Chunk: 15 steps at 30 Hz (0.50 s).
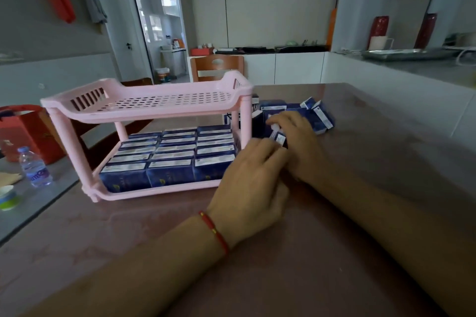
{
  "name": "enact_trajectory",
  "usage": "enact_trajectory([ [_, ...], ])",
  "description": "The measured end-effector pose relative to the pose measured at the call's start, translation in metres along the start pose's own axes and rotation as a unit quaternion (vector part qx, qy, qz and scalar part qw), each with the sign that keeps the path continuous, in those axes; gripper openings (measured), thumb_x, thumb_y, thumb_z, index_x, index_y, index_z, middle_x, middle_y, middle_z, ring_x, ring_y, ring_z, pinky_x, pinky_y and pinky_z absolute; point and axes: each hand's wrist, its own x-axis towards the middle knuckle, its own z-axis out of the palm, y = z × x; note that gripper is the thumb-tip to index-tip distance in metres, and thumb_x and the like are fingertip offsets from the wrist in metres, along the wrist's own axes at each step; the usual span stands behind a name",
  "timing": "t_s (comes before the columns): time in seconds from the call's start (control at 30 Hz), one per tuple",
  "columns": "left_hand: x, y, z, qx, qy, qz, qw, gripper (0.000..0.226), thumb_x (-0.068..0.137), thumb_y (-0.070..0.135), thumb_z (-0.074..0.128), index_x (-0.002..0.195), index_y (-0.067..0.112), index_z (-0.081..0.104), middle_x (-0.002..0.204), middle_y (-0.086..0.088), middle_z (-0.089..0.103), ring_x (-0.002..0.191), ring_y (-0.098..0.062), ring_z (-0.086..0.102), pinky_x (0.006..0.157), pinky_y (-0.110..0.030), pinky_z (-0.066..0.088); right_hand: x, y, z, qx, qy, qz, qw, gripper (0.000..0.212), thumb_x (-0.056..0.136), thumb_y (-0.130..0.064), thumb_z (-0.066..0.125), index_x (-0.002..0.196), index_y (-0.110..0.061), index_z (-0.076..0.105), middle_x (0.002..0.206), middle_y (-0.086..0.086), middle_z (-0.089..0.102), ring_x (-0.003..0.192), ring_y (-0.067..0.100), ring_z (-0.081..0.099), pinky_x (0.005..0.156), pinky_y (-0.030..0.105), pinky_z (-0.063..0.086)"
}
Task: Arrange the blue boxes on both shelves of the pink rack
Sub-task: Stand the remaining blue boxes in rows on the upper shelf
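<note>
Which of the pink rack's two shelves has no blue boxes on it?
The upper shelf of the pink plastic rack: its perforated floor is bare, while the lower shelf is packed with blue cardboard boxes.

Pink rack (152,110), loose boxes (319,116) on table (283,278).

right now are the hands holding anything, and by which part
Both hands, left and right, seem to pinch one small blue box beside the rack, near its white end; the exact grip is blurred.

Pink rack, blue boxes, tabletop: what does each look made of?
Pink rack: moulded plastic, matte, judging by its slotted shelves and round posts. Blue boxes: printed cardboard cartons with white labels, slightly glossy. Tabletop: hard, polished reddish surface with reflections; stone or laminate, hard to say which.
</note>
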Motion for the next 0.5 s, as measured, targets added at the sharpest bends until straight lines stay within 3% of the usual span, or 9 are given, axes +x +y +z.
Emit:
enact_trajectory([
  [0.1, -0.005, -0.007, 0.000, -0.048, 0.034, -0.033, 0.998, 0.031, 0.070, 0.002, 0.060, 0.098, 0.015, 0.062, 0.104, 0.002, 0.056, 0.097, -0.016, 0.050, 0.092, -0.023, 0.043, -0.005, 0.009, -0.005, 0.064, 0.091, 0.005, 0.994, 0.030, 0.078, -0.029, 0.073, 0.102, -0.014, 0.062, 0.107, 0.004, 0.059, 0.096, 0.014, 0.055, 0.085, 0.028, 0.047],
  [0.17, -0.008, -0.008, 0.000, -0.063, 0.040, -0.049, 0.996, 0.032, 0.070, 0.001, 0.060, 0.098, 0.017, 0.062, 0.102, 0.005, 0.055, 0.091, -0.009, 0.045, 0.089, -0.012, 0.036, -0.006, 0.014, -0.009, 0.069, 0.130, 0.021, 0.989, 0.018, 0.076, -0.019, 0.078, 0.087, -0.013, 0.064, 0.093, 0.001, 0.063, 0.086, 0.010, 0.056, 0.079, 0.025, 0.048],
  [0.23, -0.009, -0.007, 0.001, -0.083, 0.035, -0.067, 0.994, 0.032, 0.072, 0.004, 0.060, 0.100, 0.021, 0.061, 0.102, 0.009, 0.054, 0.090, -0.005, 0.044, 0.088, -0.011, 0.034, -0.010, 0.015, -0.014, 0.076, 0.130, 0.039, 0.988, 0.012, 0.077, -0.017, 0.076, 0.083, -0.014, 0.066, 0.089, -0.001, 0.065, 0.081, 0.009, 0.059, 0.075, 0.025, 0.051],
  [0.3, -0.009, -0.006, 0.002, -0.096, 0.029, -0.078, 0.992, 0.032, 0.074, 0.006, 0.061, 0.101, 0.024, 0.061, 0.102, 0.012, 0.052, 0.093, -0.004, 0.047, 0.089, -0.015, 0.038, -0.014, 0.014, -0.017, 0.081, 0.110, 0.058, 0.989, 0.018, 0.078, -0.018, 0.075, 0.093, -0.016, 0.065, 0.096, -0.001, 0.065, 0.086, 0.009, 0.060, 0.077, 0.023, 0.052],
  [0.4, -0.012, -0.004, 0.002, -0.097, 0.026, -0.073, 0.992, 0.032, 0.075, 0.004, 0.062, 0.100, 0.023, 0.060, 0.099, 0.014, 0.048, 0.090, -0.003, 0.045, 0.088, -0.013, 0.036, -0.016, 0.009, -0.020, 0.076, 0.037, 0.075, 0.994, 0.048, 0.076, -0.017, 0.075, 0.121, -0.018, 0.058, 0.119, 0.002, 0.059, 0.104, 0.009, 0.054, 0.090, 0.016, 0.045],
  [0.5, -0.014, -0.002, 0.000, -0.103, 0.016, -0.080, 0.991, 0.032, 0.073, 0.003, 0.061, 0.100, 0.020, 0.063, 0.098, 0.013, 0.048, 0.089, -0.004, 0.046, 0.085, -0.009, 0.035, -0.016, 0.008, -0.019, 0.053, -0.046, 0.081, 0.994, 0.061, 0.080, -0.030, 0.072, 0.138, -0.021, 0.053, 0.134, 0.004, 0.056, 0.117, 0.016, 0.054, 0.103, 0.034, 0.045],
])
